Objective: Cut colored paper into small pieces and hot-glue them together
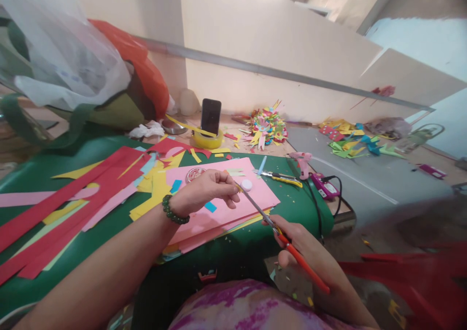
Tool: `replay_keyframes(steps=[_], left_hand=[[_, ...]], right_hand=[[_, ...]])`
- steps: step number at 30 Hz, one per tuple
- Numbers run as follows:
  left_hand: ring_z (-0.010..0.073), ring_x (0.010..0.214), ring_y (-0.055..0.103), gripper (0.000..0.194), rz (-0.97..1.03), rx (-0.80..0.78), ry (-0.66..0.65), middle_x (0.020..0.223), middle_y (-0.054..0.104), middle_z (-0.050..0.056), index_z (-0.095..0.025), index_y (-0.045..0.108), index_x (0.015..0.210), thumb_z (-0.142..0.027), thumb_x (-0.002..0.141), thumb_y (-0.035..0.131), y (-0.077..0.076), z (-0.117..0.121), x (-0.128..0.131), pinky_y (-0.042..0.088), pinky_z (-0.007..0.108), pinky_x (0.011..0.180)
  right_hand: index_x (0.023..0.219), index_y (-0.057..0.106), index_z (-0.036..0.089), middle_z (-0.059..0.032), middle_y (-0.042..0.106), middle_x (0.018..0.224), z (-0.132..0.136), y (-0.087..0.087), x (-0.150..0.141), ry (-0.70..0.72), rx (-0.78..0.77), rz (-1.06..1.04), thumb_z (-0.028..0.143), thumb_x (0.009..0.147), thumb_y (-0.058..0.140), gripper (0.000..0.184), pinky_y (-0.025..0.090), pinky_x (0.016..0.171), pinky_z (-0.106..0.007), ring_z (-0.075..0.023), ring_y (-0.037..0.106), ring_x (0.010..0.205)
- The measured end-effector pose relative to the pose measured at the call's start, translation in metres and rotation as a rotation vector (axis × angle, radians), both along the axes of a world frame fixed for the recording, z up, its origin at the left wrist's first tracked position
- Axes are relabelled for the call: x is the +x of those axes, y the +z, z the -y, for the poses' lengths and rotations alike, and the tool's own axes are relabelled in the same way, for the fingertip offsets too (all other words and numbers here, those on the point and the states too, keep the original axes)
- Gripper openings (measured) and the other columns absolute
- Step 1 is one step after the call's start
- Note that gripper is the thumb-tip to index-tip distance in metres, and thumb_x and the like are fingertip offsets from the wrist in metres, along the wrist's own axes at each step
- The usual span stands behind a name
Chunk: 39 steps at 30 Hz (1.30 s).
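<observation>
My left hand (215,189), with a dark green bead bracelet at the wrist, is raised over a stack of pink paper (255,203). Its thumb and forefinger are pinched together at a tiny yellow piece (239,187), probably paper. Orange-handled scissors (304,266) are gripped in my right hand (299,237). Their long metal blades point up and left, with the tips at the left fingertips. Just beyond the tips, a small white round cap (246,184) rests on the pink paper. A round red-and-white patterned item (196,174) is partly hidden behind my left hand.
Red paper strips (83,208) cover the green mat's left side. A box cutter (280,177), pink glue gun (302,163) and purple power strip (324,186) lie to the right. Behind stand a phone (210,117) on yellow tape (207,139) and a colourful paper flower ball (268,128).
</observation>
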State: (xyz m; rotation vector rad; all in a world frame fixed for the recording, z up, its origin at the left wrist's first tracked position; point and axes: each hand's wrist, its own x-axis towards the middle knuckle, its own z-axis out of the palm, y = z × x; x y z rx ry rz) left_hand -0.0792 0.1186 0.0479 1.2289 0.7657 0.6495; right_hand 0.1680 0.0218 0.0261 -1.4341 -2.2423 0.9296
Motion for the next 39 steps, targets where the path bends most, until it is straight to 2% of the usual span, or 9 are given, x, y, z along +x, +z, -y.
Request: replay_keyframes(steps=[6, 11, 16, 20, 25, 30, 33, 36, 39], left_hand=[[0.0107, 0.053, 0.065, 0.016, -0.022, 0.004, 0.004, 0.064, 0.071, 0.004, -0.012, 0.063, 0.065, -0.023, 0.071, 0.074, 0.002, 0.001, 0.0, 0.051, 0.021, 0.057], [0.0107, 0.052, 0.065, 0.016, -0.007, -0.003, 0.012, 0.064, 0.071, 0.004, -0.012, 0.063, 0.065, -0.022, 0.07, 0.075, 0.002, 0.0, 0.001, 0.052, 0.021, 0.056], [0.0109, 0.052, 0.065, 0.016, 0.001, -0.007, 0.016, 0.063, 0.072, 0.004, -0.012, 0.063, 0.066, -0.022, 0.069, 0.075, 0.002, 0.001, 0.001, 0.052, 0.021, 0.056], [0.0119, 0.054, 0.067, 0.017, 0.012, -0.016, 0.005, 0.063, 0.072, 0.004, -0.012, 0.063, 0.067, -0.023, 0.068, 0.076, 0.002, 0.001, 0.001, 0.053, 0.021, 0.057], [0.0123, 0.054, 0.067, 0.017, 0.025, -0.017, 0.015, 0.064, 0.073, 0.005, -0.012, 0.063, 0.067, -0.023, 0.068, 0.075, -0.001, 0.001, 0.002, 0.053, 0.021, 0.057], [0.0127, 0.054, 0.068, 0.018, 0.031, -0.019, 0.009, 0.065, 0.073, 0.005, -0.012, 0.064, 0.068, -0.024, 0.068, 0.077, -0.002, 0.0, 0.001, 0.053, 0.021, 0.058], [0.0128, 0.055, 0.068, 0.02, 0.053, -0.029, -0.002, 0.065, 0.073, 0.005, -0.012, 0.065, 0.071, -0.026, 0.068, 0.078, -0.002, -0.001, 0.001, 0.053, 0.021, 0.058], [0.0131, 0.055, 0.069, 0.022, 0.094, -0.038, 0.001, 0.066, 0.073, 0.004, -0.013, 0.064, 0.072, -0.028, 0.068, 0.08, -0.003, -0.001, 0.001, 0.053, 0.022, 0.058], [0.0136, 0.059, 0.07, 0.023, 0.125, -0.041, 0.014, 0.067, 0.074, 0.003, -0.013, 0.067, 0.078, -0.028, 0.069, 0.081, -0.005, -0.001, 0.001, 0.054, 0.022, 0.061]], right_hand=[[0.096, 0.054, 0.016, 0.0073, 0.037, 0.06, -0.001, 0.0, 0.001, 0.013, 0.019, 0.015, 0.096, 0.061, 0.027, 0.092, 0.025, 0.05, -0.023, -0.0115, 0.027, 0.056], [0.096, 0.055, 0.017, 0.007, 0.035, 0.06, 0.0, 0.001, 0.0, -0.002, 0.015, 0.014, 0.094, 0.065, 0.031, 0.087, 0.024, 0.05, -0.024, -0.0119, 0.027, 0.057], [0.105, 0.054, 0.015, 0.0045, 0.044, 0.066, 0.0, -0.002, 0.0, 0.023, 0.0, -0.009, 0.098, 0.058, 0.023, 0.1, 0.027, 0.049, -0.023, -0.0123, 0.032, 0.055], [0.107, 0.055, 0.015, 0.004, 0.045, 0.065, 0.0, -0.006, 0.002, 0.023, -0.008, -0.003, 0.098, 0.06, 0.02, 0.101, 0.029, 0.049, -0.024, -0.0126, 0.034, 0.054], [0.107, 0.056, 0.016, 0.0059, 0.039, 0.061, -0.001, -0.008, 0.002, 0.01, 0.008, -0.006, 0.094, 0.068, 0.028, 0.092, 0.026, 0.049, -0.023, -0.0121, 0.03, 0.055], [0.105, 0.058, 0.015, 0.0064, 0.037, 0.061, -0.002, -0.01, 0.002, 0.003, 0.024, -0.027, 0.096, 0.06, 0.028, 0.097, 0.025, 0.049, -0.024, -0.0119, 0.029, 0.055], [0.11, 0.055, 0.016, 0.0044, 0.044, 0.065, -0.002, -0.012, 0.005, 0.02, 0.008, -0.037, 0.099, 0.054, 0.019, 0.107, 0.029, 0.05, -0.024, -0.0123, 0.032, 0.055], [0.098, 0.053, 0.018, 0.0015, 0.05, 0.069, 0.0, -0.011, 0.009, -0.005, -0.031, -0.071, 0.1, 0.051, 0.012, 0.103, 0.032, 0.047, -0.024, -0.0123, 0.037, 0.054], [0.083, 0.046, 0.021, 0.0021, 0.047, 0.066, 0.002, -0.008, 0.01, -0.083, -0.03, -0.104, 0.1, 0.054, 0.014, 0.091, 0.03, 0.045, -0.024, -0.0116, 0.036, 0.051]])
